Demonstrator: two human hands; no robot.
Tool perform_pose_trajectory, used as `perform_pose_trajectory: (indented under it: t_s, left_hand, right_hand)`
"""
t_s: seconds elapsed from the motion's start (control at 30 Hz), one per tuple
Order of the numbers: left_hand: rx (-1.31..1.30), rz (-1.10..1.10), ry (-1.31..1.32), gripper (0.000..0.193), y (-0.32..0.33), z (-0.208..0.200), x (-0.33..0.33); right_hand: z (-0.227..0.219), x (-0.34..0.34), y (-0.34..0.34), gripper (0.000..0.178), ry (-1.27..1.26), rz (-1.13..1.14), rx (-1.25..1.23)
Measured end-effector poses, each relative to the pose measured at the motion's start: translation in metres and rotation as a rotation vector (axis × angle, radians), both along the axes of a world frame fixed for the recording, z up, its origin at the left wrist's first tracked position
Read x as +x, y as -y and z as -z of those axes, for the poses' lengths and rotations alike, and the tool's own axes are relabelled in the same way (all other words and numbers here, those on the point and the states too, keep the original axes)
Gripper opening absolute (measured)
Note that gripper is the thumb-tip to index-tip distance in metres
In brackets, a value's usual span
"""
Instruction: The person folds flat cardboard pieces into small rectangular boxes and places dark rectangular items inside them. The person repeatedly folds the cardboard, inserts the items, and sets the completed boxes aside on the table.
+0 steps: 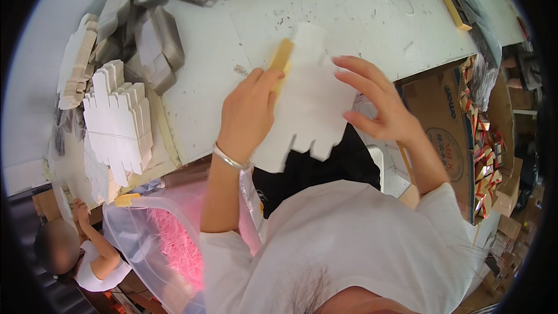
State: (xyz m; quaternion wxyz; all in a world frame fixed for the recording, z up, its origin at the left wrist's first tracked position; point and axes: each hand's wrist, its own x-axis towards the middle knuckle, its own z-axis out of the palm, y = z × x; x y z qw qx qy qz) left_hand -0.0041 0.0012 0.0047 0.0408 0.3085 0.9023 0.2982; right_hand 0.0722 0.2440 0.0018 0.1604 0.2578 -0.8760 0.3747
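Head view is filled across its upper half by a white tabletop, scuffed and marked. A brown cardboard carton packed with small red and gold boxes is seen at the right edge, and a clear plastic bag of pink shredded filling at the lower left. Stacks of flat white box blanks lie at the left, with grey folded cartons above them.

Both forearms are raised from the lower centre toward the middle of the frame. A flat white die-cut box blank is held there, over the tabletop's near edge. The left hand, a silver bracelet at its wrist, is curled around the blank's left side and also grips a small yellow block against it. The right hand is spread open, fingers extended, its fingertips laid against the blank's right side.

Another person is seated at the lower left corner.
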Motion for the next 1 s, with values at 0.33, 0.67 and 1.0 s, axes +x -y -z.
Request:
perform_pose_trajectory:
  t_s: [0.33, 0.67, 1.0]
  left_hand:
    - [-0.003, 0.174, -0.062, 0.039, -0.030, 0.006, -0.047]
    - [0.026, 0.114, -0.017, 0.033, -0.025, 0.009, -0.039]
    - [-0.022, 0.248, -0.011, 0.013, -0.014, -0.015, -0.018]
  right_hand:
    - [0.027, 0.003, 0.001, 0.018, 0.119, 0.036, 0.157]
    - [0.037, -0.013, 0.022, 0.025, -0.215, -0.079, 0.211]
    - [0.007, -0.038, 0.022, 0.011, 0.110, -0.149, 0.356]
